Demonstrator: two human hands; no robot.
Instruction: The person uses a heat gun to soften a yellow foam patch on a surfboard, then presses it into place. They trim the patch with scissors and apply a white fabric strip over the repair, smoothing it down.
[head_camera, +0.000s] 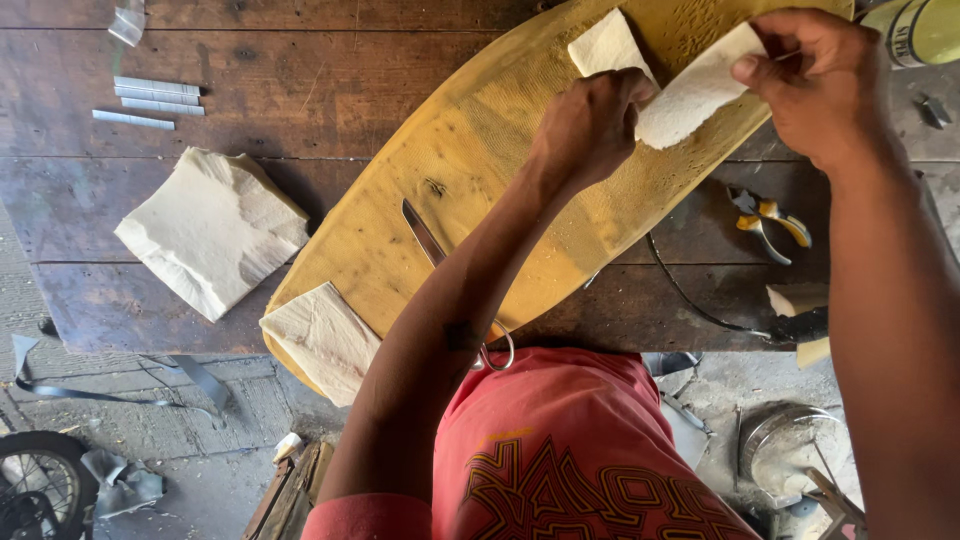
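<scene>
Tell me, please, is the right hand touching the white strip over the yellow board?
Touching: the head view shows the right hand pinching the upper end of the white strip between thumb and fingers, above the yellow board.

On the dark wooden table (300, 60), at the left, a stack of cream sheets (212, 230) lies flat, and one more cream sheet (322, 340) hangs over the near edge. Above the stack, some thin metal strips (150, 100) lie side by side. A pair of scissors (440, 265) lies near the middle, its ring handle at the table edge. At the right, pliers with yellow handles (768, 222) rest beside a dark bent wire (690, 295). A yellow can (915, 30) stands in the far right corner. Below, on the ground, a wheel (40, 485) and a round metal tin (790, 445) are visible.
</scene>
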